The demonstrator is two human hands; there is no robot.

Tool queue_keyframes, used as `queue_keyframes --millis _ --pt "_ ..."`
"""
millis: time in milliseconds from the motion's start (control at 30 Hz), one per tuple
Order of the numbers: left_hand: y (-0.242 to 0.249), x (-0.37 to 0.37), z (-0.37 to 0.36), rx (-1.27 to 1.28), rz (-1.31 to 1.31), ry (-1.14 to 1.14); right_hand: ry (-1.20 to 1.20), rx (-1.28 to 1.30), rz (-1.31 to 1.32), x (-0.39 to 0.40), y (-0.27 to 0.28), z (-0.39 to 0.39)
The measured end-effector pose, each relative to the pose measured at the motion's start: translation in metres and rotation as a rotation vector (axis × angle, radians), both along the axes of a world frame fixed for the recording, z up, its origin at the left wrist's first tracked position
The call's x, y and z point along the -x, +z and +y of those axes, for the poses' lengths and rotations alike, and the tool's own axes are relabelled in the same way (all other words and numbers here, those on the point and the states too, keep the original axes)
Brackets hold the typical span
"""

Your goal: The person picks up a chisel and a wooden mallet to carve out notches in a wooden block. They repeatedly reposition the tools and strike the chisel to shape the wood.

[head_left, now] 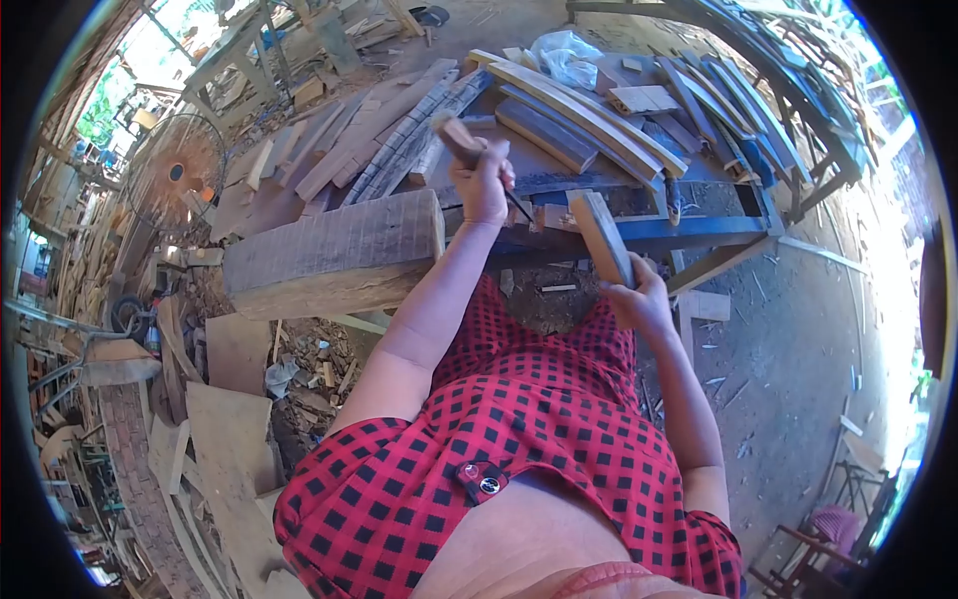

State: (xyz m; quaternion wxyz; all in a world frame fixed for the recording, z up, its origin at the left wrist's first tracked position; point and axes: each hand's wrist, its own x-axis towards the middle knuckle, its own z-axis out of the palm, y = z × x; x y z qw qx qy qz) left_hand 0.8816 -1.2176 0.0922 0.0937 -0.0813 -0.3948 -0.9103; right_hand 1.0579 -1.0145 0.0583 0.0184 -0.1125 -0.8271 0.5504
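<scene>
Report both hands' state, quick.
Left hand: closed around a wooden handle.
Right hand: closed on the near end of a wooden block.

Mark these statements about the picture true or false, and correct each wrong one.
1. The left hand grips a wooden-handled tool. True.
2. The right hand is empty. False: it holds a wooden block.
3. A clear plastic bag lies among the pieces of wood beyond the hands. True.
4. The thick squared timber lies to the right of both hands. False: it lies to their left.
5. The person's clothing is red with dark checks. True.
6. The two hands are clasped together. False: they are apart.
</scene>
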Motion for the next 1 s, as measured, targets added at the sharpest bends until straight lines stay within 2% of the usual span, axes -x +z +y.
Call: queue_keyframes --millis 333,400,467,500,533,600,667,700,733,800,867,900,1000 --pt "-0.013 -0.002 0.003 0.004 0.025 -0.025 0.010 -0.044 -0.071 0.008 -0.014 0.007" --pt "-0.014 -0.001 0.002 0.093 0.005 0.028 0.006 -0.079 -0.097 0.009 -0.014 0.009" --pt "-0.009 -0.006 0.001 0.136 -0.001 0.024 0.113 -0.140 -0.068 0.027 -0.009 0.026" --pt "-0.014 -0.004 0.001 0.062 0.035 -0.014 0.117 -0.262 -0.062 0.035 0.012 0.027" --pt "-0.016 -0.003 0.001 0.134 0.058 0.003 0.112 -0.382 -0.053 0.041 0.045 0.025" --pt "-0.015 -0.007 0.003 0.239 0.032 -0.009 0.100 -0.247 0.220 0.051 0.117 0.001" --pt "-0.028 -0.003 0.007 0.281 0.110 0.036 0.122 -0.014 0.303 0.044 0.214 -0.048" --pt "-0.032 -0.001 0.010 0.314 0.189 0.059 0.138 -0.015 0.310 0.050 0.222 -0.058" --pt "-0.031 -0.002 0.014 0.310 0.195 0.079 0.171 0.025 0.517 0.057 0.229 -0.067" --pt "-0.026 -0.009 0.016 0.363 0.219 0.139 0.224 0.072 0.729 0.070 0.231 -0.075" --pt "-0.017 -0.016 0.014 0.404 0.231 0.155 0.423 -0.591 0.509 0.082 0.229 -0.083" --pt "-0.016 -0.014 0.018 0.391 0.288 0.173 0.515 -0.921 0.182 0.084 0.240 -0.082" --pt "-0.016 -0.015 0.017 0.412 0.315 0.209 0.462 -0.961 0.155 0.085 0.283 -0.099"
